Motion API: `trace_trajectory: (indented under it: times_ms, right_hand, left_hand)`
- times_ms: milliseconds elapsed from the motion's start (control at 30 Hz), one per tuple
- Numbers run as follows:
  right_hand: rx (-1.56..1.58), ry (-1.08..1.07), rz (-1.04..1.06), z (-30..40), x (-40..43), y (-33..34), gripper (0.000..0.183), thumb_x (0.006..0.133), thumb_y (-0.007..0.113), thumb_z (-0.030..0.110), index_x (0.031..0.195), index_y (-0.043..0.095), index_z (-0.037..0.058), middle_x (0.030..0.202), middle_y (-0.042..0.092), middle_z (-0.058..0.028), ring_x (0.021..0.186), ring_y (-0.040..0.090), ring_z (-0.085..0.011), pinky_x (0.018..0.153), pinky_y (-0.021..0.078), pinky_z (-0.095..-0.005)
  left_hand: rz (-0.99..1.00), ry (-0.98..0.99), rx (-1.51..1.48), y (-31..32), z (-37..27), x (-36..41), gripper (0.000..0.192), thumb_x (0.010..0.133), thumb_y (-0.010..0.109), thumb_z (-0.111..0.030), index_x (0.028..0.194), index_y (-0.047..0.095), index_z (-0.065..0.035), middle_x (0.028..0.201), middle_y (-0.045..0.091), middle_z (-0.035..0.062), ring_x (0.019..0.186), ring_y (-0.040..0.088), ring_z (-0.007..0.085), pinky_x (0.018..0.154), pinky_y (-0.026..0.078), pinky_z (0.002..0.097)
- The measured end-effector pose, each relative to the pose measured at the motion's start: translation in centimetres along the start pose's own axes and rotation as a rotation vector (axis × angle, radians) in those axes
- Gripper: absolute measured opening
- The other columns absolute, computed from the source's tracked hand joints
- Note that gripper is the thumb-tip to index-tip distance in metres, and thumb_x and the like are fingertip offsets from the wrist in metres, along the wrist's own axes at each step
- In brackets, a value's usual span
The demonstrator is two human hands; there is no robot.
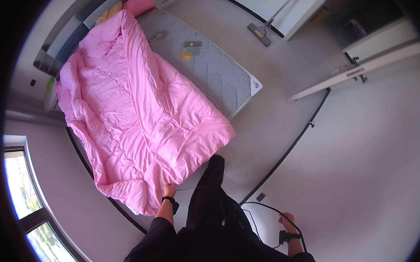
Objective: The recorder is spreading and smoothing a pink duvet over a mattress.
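A pink quilt (137,103) lies rumpled over the bed, with thick folds along its length and a bunched lower edge. At that lower edge my left hand (169,189) grips the quilt, the fabric drawn up to the fingers. My right hand (287,220) hangs out to the side near the wall, fingers curled, with nothing seen in it. A black cable runs past that wrist. Both wrists wear dark bands with small devices. The far side of the patterned grey mattress (216,71) shows uncovered.
A pink pillow (140,3) and a tan pillow (109,12) rest by the padded headboard (71,42). Beyond the bed, a flat mop (259,34) leans at the wall. An ajar door (353,72) juts in on the right. Windows (23,182) stand at lower left.
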State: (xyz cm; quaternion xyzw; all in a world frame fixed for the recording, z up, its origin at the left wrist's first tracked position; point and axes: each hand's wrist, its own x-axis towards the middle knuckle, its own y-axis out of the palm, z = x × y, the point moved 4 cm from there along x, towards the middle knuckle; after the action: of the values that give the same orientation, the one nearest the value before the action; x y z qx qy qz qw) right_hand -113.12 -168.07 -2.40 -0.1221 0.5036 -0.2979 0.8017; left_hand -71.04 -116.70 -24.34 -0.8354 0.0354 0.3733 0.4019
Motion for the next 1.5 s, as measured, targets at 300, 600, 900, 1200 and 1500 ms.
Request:
trace_trajectory:
  times_ms: [300, 600, 900, 1200, 1500]
  right_hand:
    - [-0.404, 0.006, 0.279, 13.1, 9.8, -4.9, 0.022, 0.082, 0.052, 0.018, 0.076, 0.060, -0.0017, 0.060, 0.061, -0.0098, 0.055, 0.060, -0.0162, 0.051, 0.0473, -0.0271]
    - [-0.194, -0.139, 0.238, 27.1, 19.5, -7.9, 0.013, 0.081, 0.056, 0.014, 0.084, 0.058, 0.0014, 0.061, 0.056, -0.0061, 0.053, 0.056, -0.0143, 0.049, 0.0461, -0.0254]
    - [-0.468, -0.218, 0.384, 26.4, 30.9, -18.2, 0.013, 0.081, 0.055, 0.013, 0.084, 0.059, 0.0005, 0.060, 0.057, -0.0074, 0.049, 0.056, -0.0151, 0.046, 0.0462, -0.0258]
    - [-0.349, -0.080, 0.131, 24.3, 35.6, -30.7, 0.013, 0.076, 0.056, 0.011, 0.081, 0.056, -0.0017, 0.054, 0.054, -0.0111, 0.042, 0.053, -0.0216, 0.037, 0.0429, -0.0306]
    - [-0.499, -0.169, 0.230, 28.2, 34.5, -27.0, 0.014, 0.078, 0.054, 0.012, 0.079, 0.058, -0.0015, 0.057, 0.056, -0.0105, 0.046, 0.056, -0.0188, 0.042, 0.0446, -0.0275]
  left_hand:
    - [0.239, -0.286, -0.692, 6.7, -3.2, 7.2, 0.076, 0.062, 0.076, -0.038, 0.114, 0.048, 0.0105, 0.104, 0.057, 0.0220, 0.098, 0.054, 0.0273, 0.085, 0.042, 0.0325]
    - [0.301, -0.083, -0.095, 11.1, -1.7, -4.3, 0.048, 0.070, 0.064, -0.039, 0.094, 0.062, 0.0019, 0.094, 0.062, 0.0198, 0.091, 0.059, 0.0303, 0.080, 0.045, 0.0367]
    - [0.255, -0.363, -0.103, 19.1, -2.6, -26.0, 0.039, 0.069, 0.055, -0.036, 0.078, 0.064, 0.0015, 0.081, 0.063, 0.0218, 0.082, 0.060, 0.0354, 0.076, 0.046, 0.0404]
    - [-0.166, -0.842, -1.119, 18.2, 0.6, -40.7, 0.031, 0.079, 0.053, -0.029, 0.101, 0.053, -0.0068, 0.086, 0.061, 0.0075, 0.071, 0.060, 0.0209, 0.061, 0.045, 0.0378]
    - [-0.334, -0.489, -1.053, 14.1, -4.4, -30.8, 0.023, 0.078, 0.054, -0.021, 0.087, 0.060, -0.0007, 0.075, 0.063, 0.0077, 0.059, 0.060, 0.0144, 0.045, 0.042, 0.0235]
